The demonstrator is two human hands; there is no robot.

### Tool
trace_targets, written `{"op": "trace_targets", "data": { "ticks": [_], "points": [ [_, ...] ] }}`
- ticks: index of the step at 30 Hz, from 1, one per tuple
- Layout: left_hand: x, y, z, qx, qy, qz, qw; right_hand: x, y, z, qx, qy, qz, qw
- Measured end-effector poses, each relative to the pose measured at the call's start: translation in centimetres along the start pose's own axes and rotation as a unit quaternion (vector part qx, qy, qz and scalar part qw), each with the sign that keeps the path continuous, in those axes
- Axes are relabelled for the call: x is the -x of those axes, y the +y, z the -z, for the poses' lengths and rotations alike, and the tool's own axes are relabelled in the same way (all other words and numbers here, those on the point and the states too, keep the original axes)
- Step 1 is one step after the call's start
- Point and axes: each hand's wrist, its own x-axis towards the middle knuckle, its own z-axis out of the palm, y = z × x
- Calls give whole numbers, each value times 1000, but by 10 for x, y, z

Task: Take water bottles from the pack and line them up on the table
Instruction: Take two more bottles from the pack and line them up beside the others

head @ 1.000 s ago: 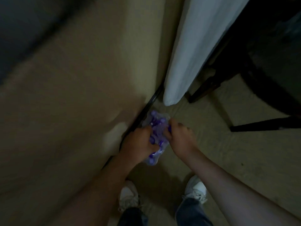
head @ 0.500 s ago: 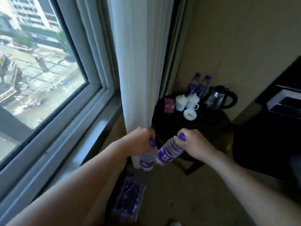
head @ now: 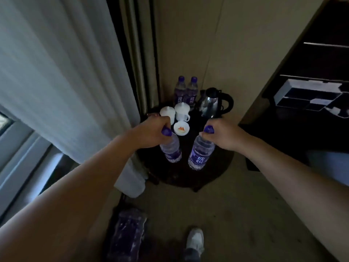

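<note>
Head view: you are holding two bottles over the round table [head: 217, 173].
Your left hand [head: 153, 132] is gripping the left bottle [head: 171, 149] by its neck, and your right hand [head: 224, 134] is gripping the right bottle [head: 201, 153].

Bottles [head: 201, 155]: clear, purple caps and labels, white lettering. Worktop [head: 213, 171]: dark brown. Cups [head: 182, 110]: white. Kettle [head: 212, 103]: black and silver. Curtain [head: 62, 76]: white. Floor [head: 236, 214]: beige. Shoe [head: 195, 240]: white.
</note>
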Motion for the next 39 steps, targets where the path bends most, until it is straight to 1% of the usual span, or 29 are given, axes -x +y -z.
{"op": "trace_targets", "data": {
  "ticks": [2, 5, 9, 14, 20, 25, 28, 30, 32, 34, 35, 36, 38, 39],
  "points": [
    [-33, -11, -22, -2, -14, 14, 1000, -21, 28, -5, -1, -17, -2, 1000],
    [-76, -26, -48, -12, -17, 38, 999, -49, 67, -7, 5, -48, -3, 999],
    [-107, -36, -67, -22, -9, 69, 997, -78, 96, -10, 4, -57, 8, 998],
    [-120, -47, -70, -8, 13, 105, 994, -107, 108, -17, 18, -80, -3, 997],
    [-133, -48, -70, -17, -14, 117, 993, -122, 111, -34, -7, -86, -36, 996],
    [-136, -62, -69, 25, -13, 132, 991, -136, 112, -50, -24, -89, -47, 995],
    [-140, -70, -72, -23, 5, 118, 993, -143, 114, -53, -53, -69, -56, 995],
    [-142, -73, -77, -37, 11, 103, 994, -145, 115, -58, -42, -64, -71, 995],
    [-144, -75, -82, 15, 6, 85, 996, -146, 116, -62, -26, -82, -104, 991],
    [-144, -77, -86, 79, -35, 86, 993, -143, 118, -71, -56, -102, -144, 983],
    [-143, -78, -89, 86, -54, 89, 991, -140, 118, -76, -83, -90, -161, 979],
    [-143, -80, -91, 85, -57, 97, 990, -137, 119, -82, -102, -60, -175, 978],
    [-142, -84, -96, 117, -24, 136, 983, -131, 119, -95, -118, 6, -198, 973],
    [-140, -85, -96, 142, -10, 155, 978, -128, 119, -101, -136, 25, -208, 968]
  ]
}}
